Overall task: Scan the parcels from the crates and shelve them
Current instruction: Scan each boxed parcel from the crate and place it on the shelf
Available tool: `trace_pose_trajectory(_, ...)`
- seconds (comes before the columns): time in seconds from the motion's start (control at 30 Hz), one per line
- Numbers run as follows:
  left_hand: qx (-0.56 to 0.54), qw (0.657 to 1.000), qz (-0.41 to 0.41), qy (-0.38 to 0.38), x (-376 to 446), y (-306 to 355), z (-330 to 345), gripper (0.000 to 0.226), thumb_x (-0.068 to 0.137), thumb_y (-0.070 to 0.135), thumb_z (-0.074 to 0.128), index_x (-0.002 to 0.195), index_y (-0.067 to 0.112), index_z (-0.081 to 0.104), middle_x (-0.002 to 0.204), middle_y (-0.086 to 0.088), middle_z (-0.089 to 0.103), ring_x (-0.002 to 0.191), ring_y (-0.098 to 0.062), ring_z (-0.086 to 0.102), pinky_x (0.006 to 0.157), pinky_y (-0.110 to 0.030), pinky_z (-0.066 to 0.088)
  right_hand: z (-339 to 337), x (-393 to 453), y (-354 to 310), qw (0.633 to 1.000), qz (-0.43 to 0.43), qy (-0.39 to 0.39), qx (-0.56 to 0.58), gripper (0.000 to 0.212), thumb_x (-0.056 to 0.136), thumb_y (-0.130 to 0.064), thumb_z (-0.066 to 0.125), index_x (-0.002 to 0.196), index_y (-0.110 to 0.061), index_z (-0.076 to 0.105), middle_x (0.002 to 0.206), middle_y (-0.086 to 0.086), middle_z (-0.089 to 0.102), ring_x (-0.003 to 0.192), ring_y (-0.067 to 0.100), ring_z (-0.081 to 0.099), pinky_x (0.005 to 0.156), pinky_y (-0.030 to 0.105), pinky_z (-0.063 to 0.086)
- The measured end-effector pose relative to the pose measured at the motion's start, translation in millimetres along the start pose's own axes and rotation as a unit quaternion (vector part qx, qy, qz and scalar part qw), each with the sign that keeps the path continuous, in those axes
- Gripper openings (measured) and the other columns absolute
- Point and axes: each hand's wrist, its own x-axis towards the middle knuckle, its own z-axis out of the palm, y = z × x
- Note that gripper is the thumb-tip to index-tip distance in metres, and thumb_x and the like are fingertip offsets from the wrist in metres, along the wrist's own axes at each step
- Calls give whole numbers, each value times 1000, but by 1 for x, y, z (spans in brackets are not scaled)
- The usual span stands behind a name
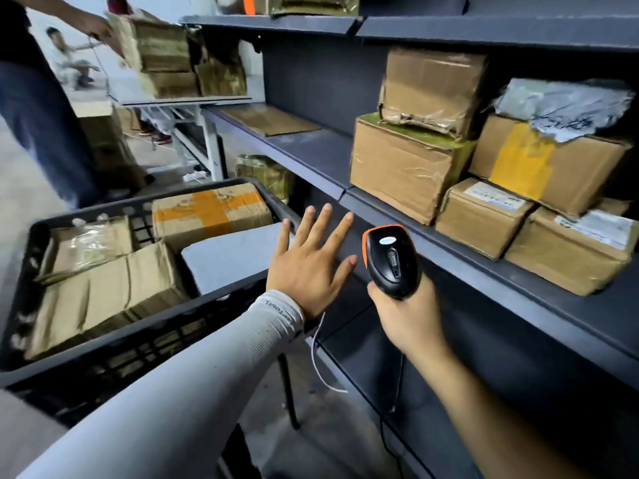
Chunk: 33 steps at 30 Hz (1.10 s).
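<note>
Head view looks down on the black slatted plastic crate [20, 271], where four parcels wait: a brown cardboard box crossed with orange tape [211, 210] at the far side, a flat grey plastic mailer [228, 261] nearest the hands, a large plain brown carton [103, 295] at the near left, and a brown box wrapped in clear film [86, 247] behind it. None of them is in anyone's grip.

Just to the right, the left hand [307, 264] hovers over the crate's corner with all five fingers spread and straight, holding nothing. Beside it the right hand [408, 319] is wrapped round the handle of a black handheld barcode scanner with orange trim [390, 261], whose head points up toward the shelving.

On the dark grey metal shelf [484, 267] I count six parcels already stacked at the right: five brown cardboard boxes [404, 167] and one crumpled grey poly bag [567, 105] on top. A single flat cardboard envelope [273, 121] lies further along the same board.

So the job looks partly done, by my reckoning: some parcels are shelved, and four in this crate are yet to be scanned and placed. The next likely pick is the grey mailer, being closest to the free hand.

Beyond, another person [45, 108] handles boxes on a white table [186, 100].
</note>
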Motion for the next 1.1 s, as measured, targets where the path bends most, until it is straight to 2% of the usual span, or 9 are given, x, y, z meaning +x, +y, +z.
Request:
trace_pose_trajectory(0.1, 8, 998, -60, -16, -23, -34, -13, 68, 103, 64, 17, 166, 40, 5, 175, -1, 6, 161, -27, 1, 127, -56, -2, 30, -4, -3, 999, 17, -31, 1, 16, 80, 1, 76, 82, -12, 67, 73, -11, 70, 67, -10, 60, 66, 13, 46)
trace_pose_trajectory(0.2, 29, 990, -126, -51, -41, -66, -30, 68, 102, 65, 8, 165, 42, -1, 175, 0, -2, 161, -26, -7, 126, -56, -6, 61, -4, -14, 996, 41, -77, -11, 14, 79, 1, 75, 75, -6, 64, 64, -9, 63, 56, -8, 52, 57, 16, 43)
trace_pose_trajectory(0.3, 17, 977, -200, -76, -46, -91, -48, 66, 104, 67, 15, 165, 43, 2, 175, 1, -6, 160, -27, -9, 127, -57, -5, 88, 6, -25, 991, 44, -119, -44, 12, 79, -3, 75, 75, -6, 64, 67, -5, 64, 63, 5, 55, 55, 14, 41)
trace_pose_trajectory(0.43, 11, 956, -257, -144, -41, -121, -68, 75, 102, 69, 28, 165, 41, -1, 175, -5, -7, 160, -33, -7, 128, -56, 1, 105, 34, -45, 985, 51, -136, -98, 13, 82, -13, 72, 84, -2, 64, 69, 3, 64, 72, 29, 60, 55, 28, 42)
trace_pose_trajectory(0.53, 19, 937, -274, -215, -38, -135, -72, 86, 94, 80, 36, 163, 47, -2, 175, -6, -7, 159, -39, -2, 127, -58, 3, 113, 57, -56, 970, 63, -170, -160, 14, 81, -15, 73, 87, -3, 67, 78, 12, 66, 78, 38, 60, 61, 35, 42)
trace_pose_trajectory(0.63, 17, 922, -289, -258, -34, -138, -69, 104, 77, 99, 34, 162, 52, -2, 174, -3, -8, 158, -44, -3, 124, -63, 1, 125, 74, -61, 939, 78, -238, -236, 16, 76, -25, 75, 78, -12, 64, 76, 4, 66, 78, 33, 63, 71, 36, 49)
trace_pose_trajectory(0.77, 11, 915, -291, -278, -28, -142, -69, 116, 67, 103, 41, 163, 47, 9, 175, 1, -6, 159, -38, -4, 123, -69, 1, 142, 88, -71, 905, 85, -288, -300, 28, 72, -31, 72, 93, -14, 68, 89, 5, 70, 90, 31, 65, 87, 42, 55)
trace_pose_trajectory(1.03, 25, 912, -269, -309, -22, -147, -67, 102, 75, 92, 55, 159, 39, 29, 170, 0, 23, 153, -32, 30, 121, -71, 15, 154, 92, -90, 896, 166, -356, -208, 33, 88, -8, 66, 120, -9, 57, 112, 4, 59, 79, 13, 63, 38, 14, 39)
trace_pose_trajectory(1.1, 25, 915, -258, -309, -20, -147, -66, 94, 76, 91, 55, 153, 39, 36, 159, -1, 41, 144, -30, 43, 117, -68, 22, 152, 92, -87, 901, 153, -341, -218, 30, 89, -10, 67, 117, -8, 57, 104, 4, 59, 75, 11, 56, 47, 22, 40)
